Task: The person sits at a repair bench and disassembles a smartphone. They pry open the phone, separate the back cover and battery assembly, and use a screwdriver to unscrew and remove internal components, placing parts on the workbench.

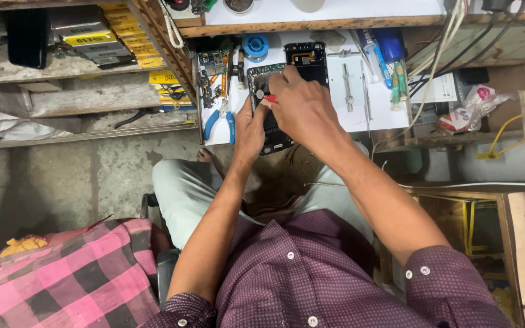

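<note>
Left hand (249,130) grips opened phone (270,115); right hand (299,106) closed round red-handled screwdriver (270,98); white tray (375,115) holds tweezers (347,88).

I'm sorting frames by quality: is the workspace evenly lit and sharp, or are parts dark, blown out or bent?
Head view: the white mat is bright, almost washed out; the phone under the left hand and right hand is lit and fairly sharp; the floor and shelves at left are dim; straight edges bow near the borders, a wide-lens effect.
</note>
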A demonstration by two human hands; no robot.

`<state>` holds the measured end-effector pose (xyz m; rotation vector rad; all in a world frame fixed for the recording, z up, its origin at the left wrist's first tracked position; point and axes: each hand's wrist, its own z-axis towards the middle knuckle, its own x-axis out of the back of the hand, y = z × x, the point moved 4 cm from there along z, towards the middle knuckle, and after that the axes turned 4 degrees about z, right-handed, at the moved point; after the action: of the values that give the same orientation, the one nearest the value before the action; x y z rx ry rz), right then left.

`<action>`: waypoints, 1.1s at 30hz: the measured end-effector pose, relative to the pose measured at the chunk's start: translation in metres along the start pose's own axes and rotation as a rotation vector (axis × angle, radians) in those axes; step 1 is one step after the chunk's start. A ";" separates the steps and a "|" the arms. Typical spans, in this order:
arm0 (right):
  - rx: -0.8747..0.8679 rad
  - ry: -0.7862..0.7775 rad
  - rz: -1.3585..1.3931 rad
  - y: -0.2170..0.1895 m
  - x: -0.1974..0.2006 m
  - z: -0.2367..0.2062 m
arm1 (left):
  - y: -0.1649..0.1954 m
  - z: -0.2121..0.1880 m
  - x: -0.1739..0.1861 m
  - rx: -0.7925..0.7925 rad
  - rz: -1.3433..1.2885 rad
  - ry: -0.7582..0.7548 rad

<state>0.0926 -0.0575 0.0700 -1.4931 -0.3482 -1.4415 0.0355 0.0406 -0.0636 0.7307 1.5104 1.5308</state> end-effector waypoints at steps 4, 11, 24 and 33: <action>-0.019 -0.017 -0.026 0.000 0.000 0.003 | -0.002 0.001 0.000 0.040 -0.050 0.005; -0.033 -0.040 -0.029 0.001 0.000 0.002 | -0.001 0.001 -0.001 0.009 -0.057 0.007; -0.054 -0.070 -0.022 0.001 -0.001 0.003 | 0.001 0.000 0.001 0.000 -0.007 0.010; -0.049 -0.049 -0.007 0.004 -0.003 0.003 | -0.002 0.001 0.000 0.017 -0.078 0.002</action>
<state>0.0968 -0.0557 0.0663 -1.5700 -0.3505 -1.4302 0.0367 0.0410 -0.0654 0.6721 1.5372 1.4632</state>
